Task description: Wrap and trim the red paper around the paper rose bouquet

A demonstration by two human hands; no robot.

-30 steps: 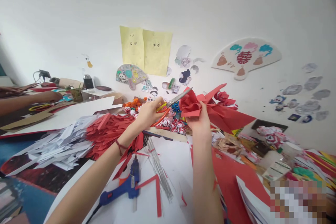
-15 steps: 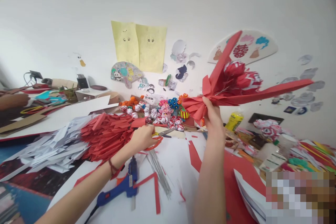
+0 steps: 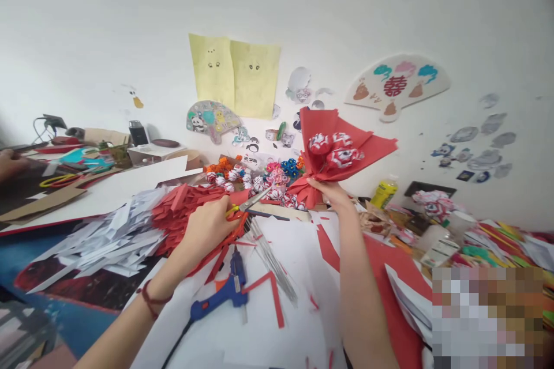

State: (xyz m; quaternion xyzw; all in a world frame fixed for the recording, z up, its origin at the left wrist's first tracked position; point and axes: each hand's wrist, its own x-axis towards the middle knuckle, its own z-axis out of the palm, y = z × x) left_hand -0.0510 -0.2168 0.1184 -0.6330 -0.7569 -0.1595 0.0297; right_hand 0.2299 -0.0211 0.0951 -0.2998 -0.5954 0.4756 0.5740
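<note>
My right hand (image 3: 331,193) holds a red paper bouquet (image 3: 337,150) by its gathered base, upright above the table; red-and-white paper flowers show inside the wrap. My left hand (image 3: 208,225) grips orange-handled scissors (image 3: 244,207), blades pointing right and up, low over the white sheet (image 3: 281,323). A blue glue gun (image 3: 225,294) lies just below that hand, beside a bundle of thin metal wires (image 3: 270,256).
A heap of red (image 3: 182,210) and white paper strips (image 3: 99,239) lies at left. Small paper flowers (image 3: 255,179) crowd the wall edge. A yellow glue bottle (image 3: 383,191) and craft clutter fill the right. Another person's hand (image 3: 8,162) works at far left.
My right hand has lowered the bouquet and turned it upright so the flowers face me. My left hand with the scissors came down from the bouquet to just above the table.
</note>
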